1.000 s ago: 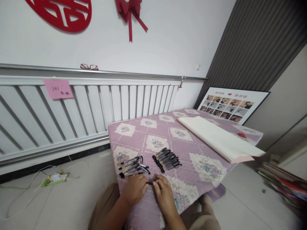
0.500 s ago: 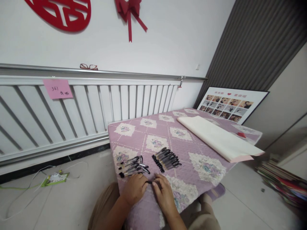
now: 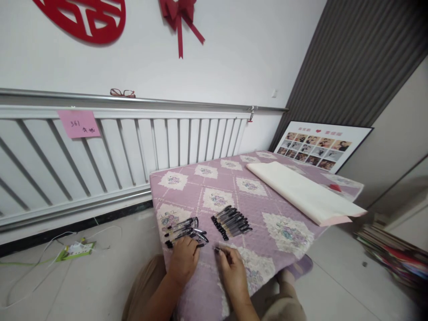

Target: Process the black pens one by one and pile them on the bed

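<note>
A row of black pens lies side by side on the flowered purple tablecloth. To its left is a looser group of pens, some with silver clips. My left hand has its fingers closed at the near edge of that group, with a short dark pen end showing beside the fingertips. Nearer the row, my right hand pinches a small dark piece between thumb and forefinger; most of it is hidden.
A folded cream sheet lies across the right of the table, near a red item. Behind stand a white radiator and a photo board. A power strip with cables is on the floor at left.
My hands, which met at a dark piece, have moved apart. The left shifted slightly left and up toward the loose pens, the right slightly to the right.
</note>
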Demonstrator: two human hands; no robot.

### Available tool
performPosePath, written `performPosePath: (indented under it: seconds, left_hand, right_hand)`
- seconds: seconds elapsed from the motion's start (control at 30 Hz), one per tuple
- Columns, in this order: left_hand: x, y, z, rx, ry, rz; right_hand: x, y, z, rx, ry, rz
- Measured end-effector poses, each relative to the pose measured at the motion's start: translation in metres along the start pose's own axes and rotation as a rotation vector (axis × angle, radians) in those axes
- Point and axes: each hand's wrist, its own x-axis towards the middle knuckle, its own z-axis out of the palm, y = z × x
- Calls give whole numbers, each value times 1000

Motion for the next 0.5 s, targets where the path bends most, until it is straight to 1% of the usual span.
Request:
performPosePath:
  seconds: [0.07, 0.13, 0.2, 0.33, 0.37, 0.43, 0.5]
  left_hand:
    - [0, 1, -1, 27, 15, -31]
    - [0, 1, -2, 53, 5, -51]
    - [1, 2, -2, 77, -13, -71]
    - [2, 2, -1, 97, -26, -90]
    - [2, 2, -1, 97, -27, -91]
    - [2, 2, -1, 97, -29, -94]
    - [2, 1, -1, 97, -34, -100]
  right_hand:
    - [0, -6, 0, -44, -81, -65]
    - [0, -10, 1, -68, -120, -104]
    - [0, -9, 2, -88, -97, -119]
    - [-2, -2, 4, -169, 52, -128]
    - [-2, -1, 5, -203, 73, -135]
    - [-3, -3, 6, -279, 46, -150]
    - [-4, -8, 5, -353, -36, -152]
